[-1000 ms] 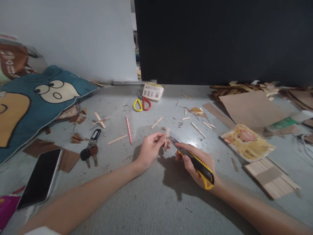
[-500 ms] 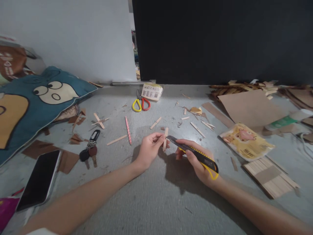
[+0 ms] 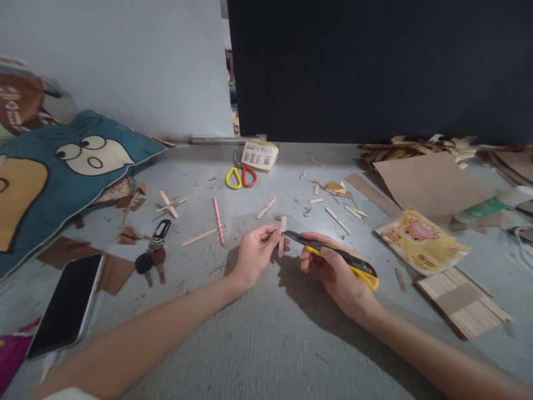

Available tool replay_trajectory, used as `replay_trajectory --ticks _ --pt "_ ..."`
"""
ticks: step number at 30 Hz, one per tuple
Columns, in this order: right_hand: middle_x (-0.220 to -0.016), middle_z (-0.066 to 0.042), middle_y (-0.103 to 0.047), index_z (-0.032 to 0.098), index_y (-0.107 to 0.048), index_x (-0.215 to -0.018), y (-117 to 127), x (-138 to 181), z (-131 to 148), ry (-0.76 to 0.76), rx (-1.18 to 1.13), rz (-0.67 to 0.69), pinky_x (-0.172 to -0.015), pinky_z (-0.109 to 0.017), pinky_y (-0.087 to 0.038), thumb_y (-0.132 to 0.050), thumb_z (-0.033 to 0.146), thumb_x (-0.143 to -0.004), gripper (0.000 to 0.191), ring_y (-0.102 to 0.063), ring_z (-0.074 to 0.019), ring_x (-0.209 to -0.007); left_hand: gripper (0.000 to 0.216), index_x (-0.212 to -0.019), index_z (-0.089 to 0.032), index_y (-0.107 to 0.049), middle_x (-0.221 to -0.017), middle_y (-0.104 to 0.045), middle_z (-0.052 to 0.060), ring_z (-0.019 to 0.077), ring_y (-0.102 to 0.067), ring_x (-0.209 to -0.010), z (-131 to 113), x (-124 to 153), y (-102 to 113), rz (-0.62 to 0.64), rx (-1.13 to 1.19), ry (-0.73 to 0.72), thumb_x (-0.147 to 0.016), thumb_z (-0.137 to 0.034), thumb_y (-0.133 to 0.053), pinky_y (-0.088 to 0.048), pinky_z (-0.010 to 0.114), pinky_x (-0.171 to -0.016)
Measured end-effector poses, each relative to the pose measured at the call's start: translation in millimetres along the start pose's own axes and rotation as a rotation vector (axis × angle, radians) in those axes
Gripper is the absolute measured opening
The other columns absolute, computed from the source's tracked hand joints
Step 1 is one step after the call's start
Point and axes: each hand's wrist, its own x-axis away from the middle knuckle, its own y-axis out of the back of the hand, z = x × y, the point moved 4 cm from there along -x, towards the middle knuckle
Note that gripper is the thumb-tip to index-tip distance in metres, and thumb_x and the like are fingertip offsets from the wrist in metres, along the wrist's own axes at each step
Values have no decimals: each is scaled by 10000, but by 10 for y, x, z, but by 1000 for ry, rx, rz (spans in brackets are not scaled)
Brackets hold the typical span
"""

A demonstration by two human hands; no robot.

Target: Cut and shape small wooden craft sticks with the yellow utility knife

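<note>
Left hand [image 3: 254,253] pinches 1 wooden stick [image 3: 282,236] upright, just above the floor [image 3: 266,339]. Right hand [image 3: 339,275] is clenched round the yellow utility knife [image 3: 333,253], blade tip against the stick's side. Stick looks whole, so I judge the cut not through. Bare floor lies toward me. Loose sticks [image 3: 337,220] lie beyond, pink pen [image 3: 219,220] to the left, stick stack [image 3: 462,303] to the right.

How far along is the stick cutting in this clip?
Done: several short stick pieces and scraps lie scattered on the grey surface, suggesting finished cuts. In hand: the left hand pinches a wooden stick upright while the right hand holds the utility knife, blade tip at the stick. Left: this cut looks unfinished, and a flat bundle of sticks lies untouched at right.
</note>
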Motion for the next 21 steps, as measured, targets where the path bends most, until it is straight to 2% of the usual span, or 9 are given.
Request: replay_trajectory --ticks 3,5,7,9,11,12,14,16,21 --pt "-840 -48 -737 208 -680 -1210 0 23 45 38 46 5 -636 -353 -610 -508 369 -1025 299 -714 -195 -670 369 -860 -171 -714 -777 -765 71 187 -711 -705 20 0 -5 -10 26 14 -885 -539 -715 -563 310 -722" --pt "-843 -50 -717 210 -681 -1214 22 44 134 123 166 -3 -654 -366 -597 -468 378 -1045 320 -703 -201 -692 362 -875 -165 -712 -780 -764 71 182 -714 -699 35 3 -11 -16 51 36 -879 -527 -722 -563 303 -712" --pt "-907 -71 -693 217 -709 -1178 54 61 284 289 405 -42 -727 -395 -583 -441 379 -1053 337 -696 -223 -795 355 -886 -163 -706 -789 -767 72 177 -716 -688 41 11 -20 -19 74 53 -879 -518 -722 -561 296 -694" --pt "-1059 -107 -657 235 -746 -1094 68 72 446 511 701 -104 -831 -437 -558 -482 364 -1029 300 -672 -267 -977 349 -887 -164 -697 -803 -772 76 175 -720 -684 35 24 -32 -15 89 62 -875 -511 -727 -559 290 -676" --pt "-1115 -111 -640 253 -724 -1084 56 66 543 711 876 -129 -849 -437 -548 -534 251 -999 208 -659 -270 -1011 341 -893 -165 -690 -822 -779 81 180 -730 -698 23 44 -50 2 94 75 -870 -502 -734 -559 287 -671" --pt "-1081 -101 -647 259 -700 -1118 40 50 549 766 933 -103 -835 -424 -546 -539 186 -987 220 -662 -257 -972 335 -896 -164 -690 -829 -781 82 181 -734 -708 16 57 -61 13 90 81 -871 -496 -733 -559 286 -675" --pt "-928 -57 -648 255 -644 -1213 7 -3 488 777 1031 -10 -760 -381 -531 -538 111 -984 290 -645 -218 -820 323 -900 -163 -697 -829 -781 76 172 -727 -705 2 85 -86 40 64 84 -886 -484 -720 -555 281 -684" --pt "-830 -28 -627 235 -610 -1276 -10 -48 385 735 1123 64 -709 -359 -497 -565 131 -1002 297 -612 -205 -742 323 -896 -163 -706 -799 -773 60 158 -706 -672 -10 111 -108 66 23 68 -901 -486 -706 -542 273 -675" --pt "-979 -94 -723 195 -620 -1302 -25 -34 253 808 1233 156 -708 -372 -458 -546 94 -1002 325 -636 -237 -831 344 -907 -175 -731 -847 -785 60 185 -729 -751 -17 135 -139 93 -44 4 -904 -517 -700 -554 289 -719"
